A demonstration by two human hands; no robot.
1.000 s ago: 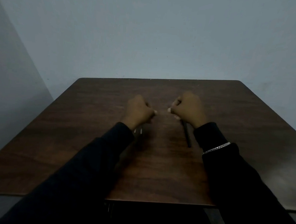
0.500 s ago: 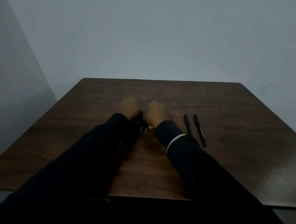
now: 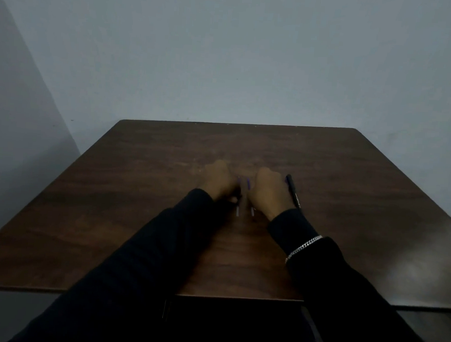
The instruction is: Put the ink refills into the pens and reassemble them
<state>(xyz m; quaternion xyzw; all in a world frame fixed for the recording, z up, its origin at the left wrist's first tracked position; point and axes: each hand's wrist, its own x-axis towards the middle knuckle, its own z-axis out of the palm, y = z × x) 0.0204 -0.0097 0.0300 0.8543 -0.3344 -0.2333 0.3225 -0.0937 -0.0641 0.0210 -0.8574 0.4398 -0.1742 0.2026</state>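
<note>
Two thin ink refills, the left refill (image 3: 238, 210) and the right refill (image 3: 252, 211), lie side by side on the brown table (image 3: 138, 192), with purple upper parts and pale near ends. My left hand (image 3: 218, 182) rests knuckles up against the left refill, its thumb tip touching it. My right hand (image 3: 268, 190) sits just right of the right refill. A black pen (image 3: 293, 191) lies along the right hand's outer edge. Both hands' fingers are hidden, so whether either holds anything is unclear. Only one pen shows.
The table's near edge (image 3: 237, 298) runs under my dark sleeves. A silver bracelet (image 3: 303, 248) is on my right wrist. A grey wall stands behind the table's far edge.
My hands, pressed together over the refills half a second ago, have parted, so both refills show between them. The right hand shifted right to the pens; only one pen is now visible.
</note>
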